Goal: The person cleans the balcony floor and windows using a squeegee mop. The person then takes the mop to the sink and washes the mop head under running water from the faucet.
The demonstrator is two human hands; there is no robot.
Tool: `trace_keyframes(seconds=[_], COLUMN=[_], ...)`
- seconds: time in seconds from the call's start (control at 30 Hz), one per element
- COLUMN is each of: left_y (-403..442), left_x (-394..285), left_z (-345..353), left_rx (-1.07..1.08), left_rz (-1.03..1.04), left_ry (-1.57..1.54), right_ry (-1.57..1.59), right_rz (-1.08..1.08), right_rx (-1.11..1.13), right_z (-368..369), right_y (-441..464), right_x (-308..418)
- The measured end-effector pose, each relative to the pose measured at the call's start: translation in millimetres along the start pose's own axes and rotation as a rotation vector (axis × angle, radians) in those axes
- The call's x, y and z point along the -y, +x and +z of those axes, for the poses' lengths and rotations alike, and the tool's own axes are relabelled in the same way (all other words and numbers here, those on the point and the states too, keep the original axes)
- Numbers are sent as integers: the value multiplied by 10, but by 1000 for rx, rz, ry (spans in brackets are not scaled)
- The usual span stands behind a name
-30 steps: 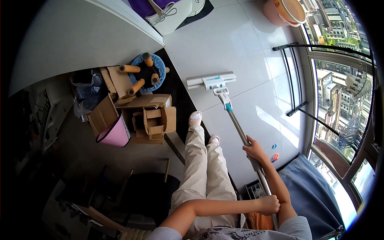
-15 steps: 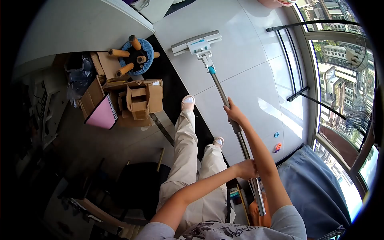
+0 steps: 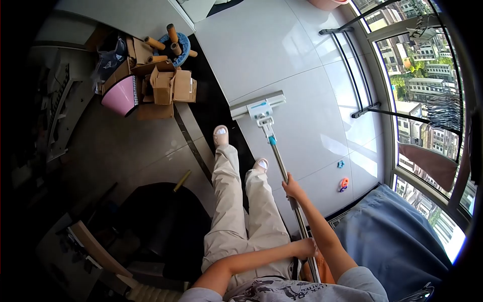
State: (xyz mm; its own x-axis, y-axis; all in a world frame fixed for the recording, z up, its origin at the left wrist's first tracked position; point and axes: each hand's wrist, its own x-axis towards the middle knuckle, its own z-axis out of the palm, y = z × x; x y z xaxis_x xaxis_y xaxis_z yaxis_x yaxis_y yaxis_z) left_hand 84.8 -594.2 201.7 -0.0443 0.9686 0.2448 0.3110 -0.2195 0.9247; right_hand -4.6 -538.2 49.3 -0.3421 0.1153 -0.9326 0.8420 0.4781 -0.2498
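A flat mop with a wide white and grey head lies against the light floor tiles. Its metal pole runs down toward my body. My right hand is wrapped round the pole's grey grip at mid-length. Lower down, near the pole's upper end, my left hand closes round it, with my left forearm crossing my lap. My right forearm passes beside the left hand. The mop head's left end reaches the edge of a black floor strip.
Cardboard boxes, a pink bin and a blue-lined bin with cardboard tubes stand at left. A black rack is by the windows. Small toys, a blue cloth and a dark chair are also around.
The mop head first went farther from my feet, then came back closer to them. My left hand moved up and left with the pole. The view has shifted, and my feet have stepped.
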Motion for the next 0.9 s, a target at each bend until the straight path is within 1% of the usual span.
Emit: trace_keyframes(seconds=[0.07, 0.1, 0.13, 0.17, 0.2, 0.3, 0.33, 0.43, 0.53, 0.6, 0.63, 0.73, 0.77, 0.87, 0.9], left_y=[43, 79, 109, 154, 190, 275, 302, 326, 394, 426, 417, 369, 349, 120, 12], left_x=[-197, -356, -479, -586, -688, -881, -934, -1076, -1030, -969, -896, -528, -385, 146, 265], left_z=[567, 694, 715, 712, 707, 557, 468, 140, -186, -362, -460, -786, -901, -1379, -1484], left_rx=[237, 327, 419, 423, 369, 151, 69, -175, -388, -509, -564, -727, -800, -1042, -1102], left_rz=[-13, 50, 111, 142, 161, 205, 214, 253, 259, 250, 243, 193, 177, 174, 106], left_ry=[-49, -93, -135, -155, -163, -186, -193, -207, -174, -150, -135, -74, -54, 112, 138], right_ry=[59, 24, 90, 164, 238, 302, 287, 346, 343, 352, 328, 393, 366, 510, 486], right_rz=[28, -13, 30, 88, 147, 67, 54, 65, 18, -36, -68, -208, -275, -318, -318], right_rx=[1, -40, -51, -16, 20, -12, 9, 25, 29, 20, 25, 70, 85, 123, 125], right_z=[192, 403, 435, 402, 363, 30, -113, -390, -598, -770, -884, -1198, -1292, -1429, -1434], right_y=[-174, -43, -144, -187, -209, -321, -334, -368, -294, -147, -67, 582, 819, 1568, 1695], right_x=[-397, -806, -843, -810, -799, -379, -256, -41, 254, 590, 823, 1431, 1662, 2315, 2520])
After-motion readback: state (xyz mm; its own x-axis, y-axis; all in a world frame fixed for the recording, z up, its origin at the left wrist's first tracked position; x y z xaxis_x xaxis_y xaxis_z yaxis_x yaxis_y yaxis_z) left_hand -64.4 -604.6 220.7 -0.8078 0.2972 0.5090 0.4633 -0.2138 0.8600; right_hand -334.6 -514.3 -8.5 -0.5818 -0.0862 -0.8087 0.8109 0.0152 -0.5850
